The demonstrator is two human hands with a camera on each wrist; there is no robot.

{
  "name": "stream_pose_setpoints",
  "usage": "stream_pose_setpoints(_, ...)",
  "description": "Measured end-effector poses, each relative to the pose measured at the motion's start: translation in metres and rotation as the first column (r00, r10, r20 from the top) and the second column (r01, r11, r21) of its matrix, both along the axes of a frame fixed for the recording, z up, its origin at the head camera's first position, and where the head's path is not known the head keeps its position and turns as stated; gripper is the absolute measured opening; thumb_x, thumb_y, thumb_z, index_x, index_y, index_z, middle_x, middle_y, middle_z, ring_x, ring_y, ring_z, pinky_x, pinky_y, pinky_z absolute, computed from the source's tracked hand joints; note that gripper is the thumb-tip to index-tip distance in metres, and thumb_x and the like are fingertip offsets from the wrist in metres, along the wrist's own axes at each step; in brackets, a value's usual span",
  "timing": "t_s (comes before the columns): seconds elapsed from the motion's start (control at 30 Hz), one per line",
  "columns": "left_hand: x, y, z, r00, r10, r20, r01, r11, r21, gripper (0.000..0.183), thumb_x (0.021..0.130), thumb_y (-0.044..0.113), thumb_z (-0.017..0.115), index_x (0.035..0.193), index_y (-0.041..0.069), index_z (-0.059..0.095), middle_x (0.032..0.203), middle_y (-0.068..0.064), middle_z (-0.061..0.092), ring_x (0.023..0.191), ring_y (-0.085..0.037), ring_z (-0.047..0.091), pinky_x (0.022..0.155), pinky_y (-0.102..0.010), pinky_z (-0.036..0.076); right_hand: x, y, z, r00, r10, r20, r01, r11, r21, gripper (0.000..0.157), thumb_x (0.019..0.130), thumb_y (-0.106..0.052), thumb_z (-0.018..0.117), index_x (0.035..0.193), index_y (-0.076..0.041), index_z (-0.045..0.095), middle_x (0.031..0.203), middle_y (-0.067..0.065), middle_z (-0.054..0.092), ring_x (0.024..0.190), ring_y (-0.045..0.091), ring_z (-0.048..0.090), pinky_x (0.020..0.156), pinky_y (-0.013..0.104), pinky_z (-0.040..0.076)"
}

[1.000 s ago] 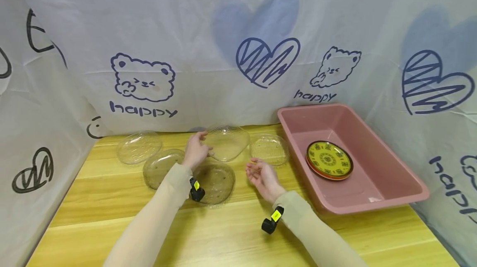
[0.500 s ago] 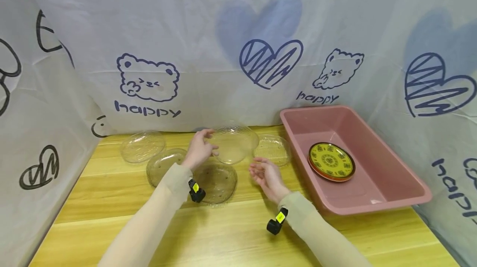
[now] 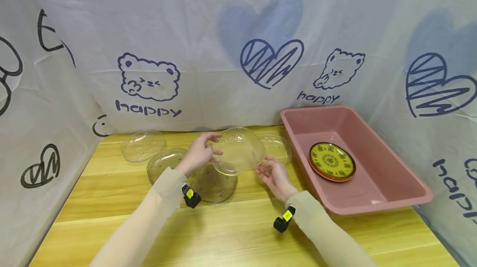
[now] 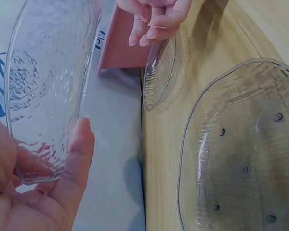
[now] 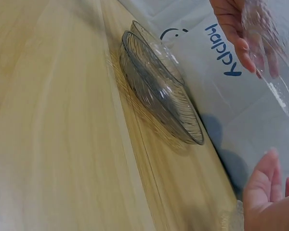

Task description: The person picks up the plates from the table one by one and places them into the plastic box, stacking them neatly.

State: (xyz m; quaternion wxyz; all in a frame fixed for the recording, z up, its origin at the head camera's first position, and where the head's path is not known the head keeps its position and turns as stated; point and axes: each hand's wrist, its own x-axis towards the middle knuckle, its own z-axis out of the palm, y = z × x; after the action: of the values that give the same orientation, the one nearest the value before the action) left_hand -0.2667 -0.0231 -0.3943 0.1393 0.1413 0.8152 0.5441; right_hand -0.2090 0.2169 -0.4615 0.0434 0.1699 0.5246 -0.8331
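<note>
My left hand [image 3: 201,151] grips the left edge of a clear textured plate [image 3: 240,153], raised above the table. In the left wrist view, the thumb and fingers pinch the plate's lower end [image 4: 48,96]. Just beside the plate's right edge is my right hand [image 3: 275,176], palm up with loosely bent fingers. A gap shows between that hand [image 5: 274,192] and the plate [image 5: 274,53] in the right wrist view. Beneath the left hand a smoky-brown dish [image 3: 220,188] lies on the table, partly hidden by the held plate and left wrist.
Another smoky-brown dish [image 3: 160,163] and a clear plate [image 3: 143,147] lie to the left. A clear dish [image 3: 279,149] sits by the pink tub [image 3: 372,143], which holds yellow patterned plates [image 3: 331,161]. A printed cloth [image 3: 208,72] hangs behind the wooden table [image 3: 238,234].
My left hand has lifted the clear plate and brought it rightward and nearer to me. The right hand has shifted slightly right, by the plate's edge.
</note>
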Motion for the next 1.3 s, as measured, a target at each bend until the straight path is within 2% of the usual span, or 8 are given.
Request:
stream_pose_setpoints(0.17, 0.005, -0.001, 0.002, 0.997, -0.073, -0.004, 0.073, 0.997, -0.004, 0.054, 0.098, -0.012, 0.031, 0.147, 0.004, 0.046, 0.144, -0.024, 0.044, 0.109, -0.040, 0.068, 0.071, -0.028, 0.063, 0.002, 0.006, 0.003, 0.997, 0.083, -0.010, -0.083, 0.997, -0.009, 0.038, 0.103, -0.011, 0.034, 0.138, -0.001, 0.042, 0.097, 0.001, 0.066, 0.091, 0.014, 0.066, 0.085, 0.025, 0.057)
stream_pose_setpoints(0.3, 0.010, -0.003, 0.003, 0.990, -0.139, -0.001, 0.139, 0.990, -0.001, 0.054, 0.097, -0.014, 0.032, 0.146, 0.002, 0.046, 0.145, -0.026, 0.044, 0.110, -0.044, 0.067, 0.070, -0.028, 0.063, 0.004, 0.010, 0.007, 0.989, 0.149, -0.023, -0.149, 0.989, -0.013, 0.041, 0.107, -0.021, 0.032, 0.140, 0.000, 0.043, 0.107, 0.008, 0.066, 0.096, 0.017, 0.068, 0.089, 0.028, 0.058)
stream_pose_setpoints(0.5, 0.014, -0.004, -0.002, 0.982, -0.187, -0.004, 0.187, 0.982, -0.002, 0.055, 0.095, -0.015, 0.034, 0.146, 0.001, 0.047, 0.144, -0.025, 0.047, 0.107, -0.044, 0.067, 0.070, -0.030, 0.064, 0.005, 0.013, 0.010, 0.964, 0.266, -0.028, -0.267, 0.963, -0.030, 0.056, 0.107, -0.027, 0.029, 0.155, 0.001, 0.026, 0.129, 0.020, 0.060, 0.104, 0.022, 0.069, 0.093, 0.031, 0.060)
stream_pose_setpoints(0.73, 0.018, -0.009, -0.007, 0.977, -0.214, -0.005, 0.214, 0.977, -0.001, 0.052, 0.096, -0.014, 0.034, 0.144, 0.001, 0.049, 0.145, -0.027, 0.046, 0.102, -0.039, 0.069, 0.068, -0.030, 0.064, 0.010, 0.012, 0.014, 0.944, 0.328, -0.033, -0.329, 0.944, -0.029, 0.056, 0.105, -0.030, 0.032, 0.153, -0.001, 0.031, 0.117, 0.013, 0.067, 0.098, 0.022, 0.071, 0.091, 0.035, 0.061)
stream_pose_setpoints(0.83, 0.021, -0.011, -0.010, 0.976, -0.219, -0.004, 0.219, 0.976, -0.002, 0.052, 0.096, -0.014, 0.034, 0.144, 0.002, 0.050, 0.145, -0.027, 0.047, 0.105, -0.043, 0.068, 0.067, -0.030, 0.064, 0.012, 0.011, 0.015, 0.921, 0.386, -0.045, -0.386, 0.922, 0.009, 0.056, 0.106, -0.033, 0.031, 0.153, -0.001, 0.031, 0.122, 0.015, 0.065, 0.103, 0.025, 0.070, 0.095, 0.037, 0.060)
stream_pose_setpoints(1.03, 0.024, -0.015, -0.020, 0.976, -0.216, -0.005, 0.216, 0.976, -0.008, 0.052, 0.096, -0.013, 0.035, 0.143, 0.002, 0.052, 0.146, -0.028, 0.048, 0.104, -0.042, 0.070, 0.066, -0.031, 0.063, 0.015, 0.009, 0.014, 0.851, 0.522, -0.055, -0.520, 0.853, 0.054, 0.056, 0.109, -0.037, 0.029, 0.152, -0.001, 0.026, 0.133, 0.024, 0.056, 0.105, 0.027, 0.068, 0.100, 0.043, 0.057)
stream_pose_setpoints(1.17, 0.025, -0.016, -0.025, 0.976, -0.218, -0.016, 0.218, 0.976, -0.016, 0.050, 0.096, -0.013, 0.036, 0.141, 0.000, 0.053, 0.145, -0.027, 0.050, 0.101, -0.039, 0.071, 0.064, -0.031, 0.063, 0.016, 0.006, 0.013, 0.830, 0.557, -0.035, -0.554, 0.830, 0.059, 0.055, 0.107, -0.037, 0.034, 0.149, -0.002, 0.028, 0.128, 0.021, 0.058, 0.102, 0.025, 0.069, 0.103, 0.045, 0.056)
stream_pose_setpoints(1.3, 0.026, -0.017, -0.029, 0.975, -0.219, -0.036, 0.218, 0.975, -0.028, 0.050, 0.095, -0.014, 0.036, 0.139, -0.001, 0.055, 0.143, -0.027, 0.053, 0.093, -0.032, 0.073, 0.062, -0.030, 0.063, 0.018, 0.003, 0.010, 0.807, 0.590, -0.022, -0.585, 0.804, 0.105, 0.059, 0.107, -0.030, 0.037, 0.154, 0.002, 0.020, 0.128, 0.019, 0.058, 0.102, 0.022, 0.068, 0.106, 0.045, 0.054)
